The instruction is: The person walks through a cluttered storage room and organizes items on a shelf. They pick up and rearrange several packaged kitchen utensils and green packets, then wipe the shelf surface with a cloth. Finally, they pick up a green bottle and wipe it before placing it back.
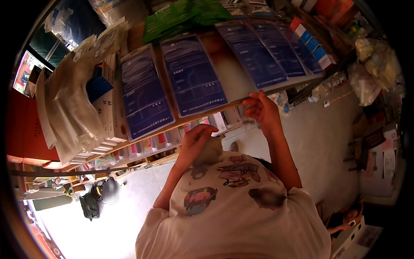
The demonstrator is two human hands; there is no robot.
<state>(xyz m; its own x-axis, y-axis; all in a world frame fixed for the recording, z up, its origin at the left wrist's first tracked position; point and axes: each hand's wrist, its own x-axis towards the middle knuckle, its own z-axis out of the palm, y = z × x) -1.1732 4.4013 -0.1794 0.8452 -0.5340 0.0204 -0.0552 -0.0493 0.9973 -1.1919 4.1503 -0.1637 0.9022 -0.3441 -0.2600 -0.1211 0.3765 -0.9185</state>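
My left hand [199, 141] is in front of the counter's near edge, fingers bent and drawn together. Under it is a blurred pale shape [209, 154]; whether the fingers hold anything is hidden. My right hand [264, 113] is raised at the edge, fingers loosely curled and apart, with nothing seen in them. Closest to it lies a blue flat package [252, 54] with a clear border, one of several in a row. To the left are another blue package [192, 75] and a further blue package [144, 93], lying side by side on the counter [235, 80].
Green packets [183, 17] lie along the back. Clear plastic sleeves [71, 103] and white boxes [105, 118] are stacked at the left, beside a red box [30, 123]. Small blue and white boxes [314, 45] stand at the right. A person's arm [345, 224] shows at lower right.
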